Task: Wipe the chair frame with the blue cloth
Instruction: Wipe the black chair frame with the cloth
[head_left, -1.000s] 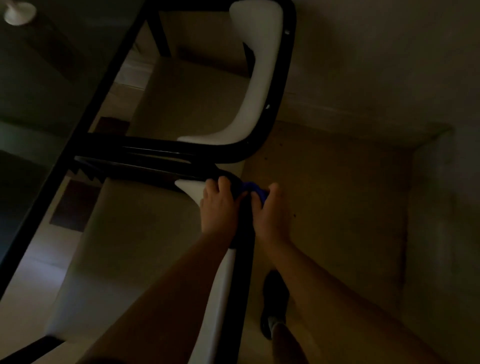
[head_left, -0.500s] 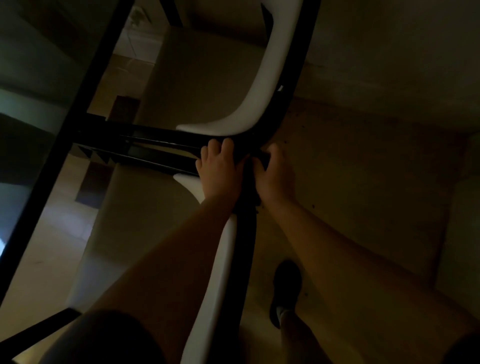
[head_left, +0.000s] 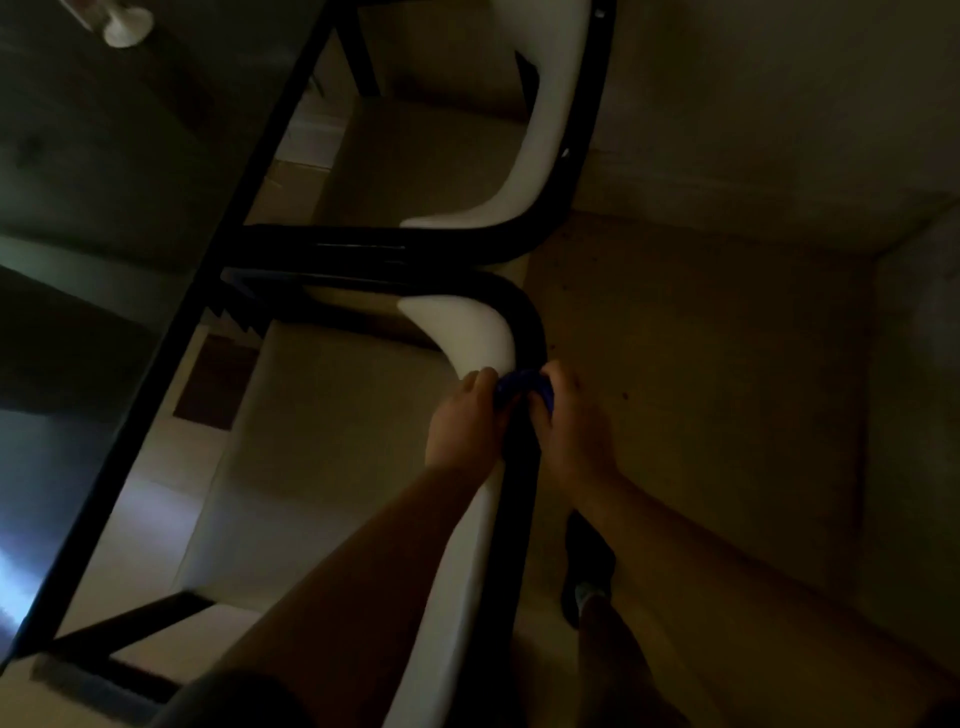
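The near chair has a black tubular frame curving around a white padded backrest. A blue cloth is bunched over the frame's top rail just below its curved corner. My left hand grips the rail and cloth from the left, on the white pad side. On the outer side, my right hand presses the cloth from the right. Most of the cloth is hidden between my fingers. The room is dim.
A second chair with the same black frame and white backrest stands just beyond, almost touching. A dark glass table edge runs diagonally on the left. My dark shoe is on the tan floor right of the chair.
Both hands have slid back along the rail from the curved corner toward me, and the blue cloth shows again between my fingers. The view has tilted down.
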